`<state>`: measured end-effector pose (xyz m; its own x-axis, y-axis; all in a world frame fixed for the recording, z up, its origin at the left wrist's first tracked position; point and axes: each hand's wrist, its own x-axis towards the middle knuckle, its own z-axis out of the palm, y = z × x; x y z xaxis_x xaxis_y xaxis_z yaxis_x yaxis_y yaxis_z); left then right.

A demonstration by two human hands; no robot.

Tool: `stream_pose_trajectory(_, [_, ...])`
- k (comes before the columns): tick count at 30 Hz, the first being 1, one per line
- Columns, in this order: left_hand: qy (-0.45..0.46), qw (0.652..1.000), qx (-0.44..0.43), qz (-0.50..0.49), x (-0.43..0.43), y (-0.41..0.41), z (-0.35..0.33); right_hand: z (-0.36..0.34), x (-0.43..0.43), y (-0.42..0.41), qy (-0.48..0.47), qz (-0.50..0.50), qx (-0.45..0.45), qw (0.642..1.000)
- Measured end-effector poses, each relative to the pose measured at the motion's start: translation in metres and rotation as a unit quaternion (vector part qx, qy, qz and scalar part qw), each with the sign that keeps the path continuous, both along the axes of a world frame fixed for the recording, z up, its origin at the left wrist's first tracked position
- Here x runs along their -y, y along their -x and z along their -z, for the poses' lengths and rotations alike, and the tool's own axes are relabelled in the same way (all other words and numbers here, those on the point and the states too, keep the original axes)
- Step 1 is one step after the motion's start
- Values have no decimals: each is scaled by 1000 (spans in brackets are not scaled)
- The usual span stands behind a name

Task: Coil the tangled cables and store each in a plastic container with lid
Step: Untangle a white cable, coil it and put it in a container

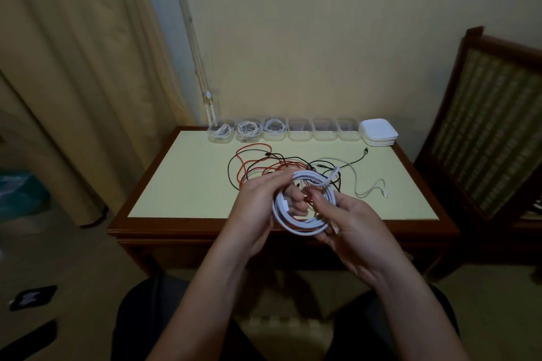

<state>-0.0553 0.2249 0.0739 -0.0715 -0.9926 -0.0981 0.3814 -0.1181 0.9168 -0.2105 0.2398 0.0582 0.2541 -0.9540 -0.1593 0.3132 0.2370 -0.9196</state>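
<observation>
Two hands (258, 208) (349, 223) grip white cable coil (305, 224).

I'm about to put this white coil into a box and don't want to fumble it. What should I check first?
1. Both left hand and right hand grip the white coil: ok.
2. Its end tucked in: not ok, it sticks out on top.
3. An empty box ready: ok, three stand empty.
4. The lids at hand: ok, stacked beside the row.
5. Coil free of the tangled cables: cannot tell.

Containers (299, 129) line the table's (181, 184) far edge, lids (379, 131) rightmost, tangled cables (281, 167) before them.
</observation>
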Motion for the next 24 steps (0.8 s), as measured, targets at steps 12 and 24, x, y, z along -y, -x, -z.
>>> stream_pose_trajectory(12, [-53, 994, -92, 28, 6, 0, 5, 2, 1, 14, 181, 10, -373, 910])
stream_pose_trajectory(24, [-40, 991, -111, -71, 13, -37, -8, -23, -13, 65, 252, -81, -352, 898])
